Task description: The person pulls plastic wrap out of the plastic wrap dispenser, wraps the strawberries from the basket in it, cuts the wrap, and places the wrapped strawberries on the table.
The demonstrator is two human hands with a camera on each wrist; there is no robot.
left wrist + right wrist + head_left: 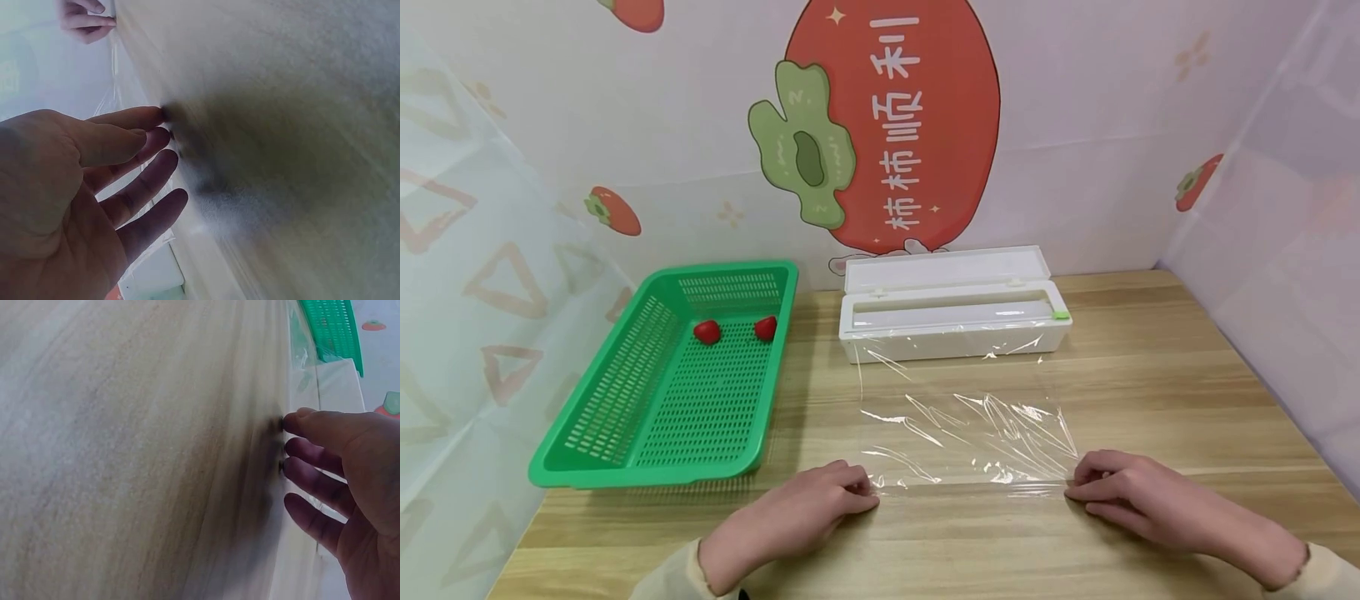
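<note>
A sheet of clear cling film stretches from a long white dispenser box toward me, low over the table, with shiny wrinkles on its right half. At its near left corner, my left hand pinches the edge between thumb and index finger. The right hand pinches the near right corner the same way. In the left wrist view, the other fingers are spread with their tips close to the wood. Similarly, the right wrist view has the remaining fingers extended beside the film's edge.
A green plastic basket stands at the left with two small red objects, one a red piece near its back. The dispenser's lid is raised toward the printed back wall. Patterned side walls flank the wooden table.
</note>
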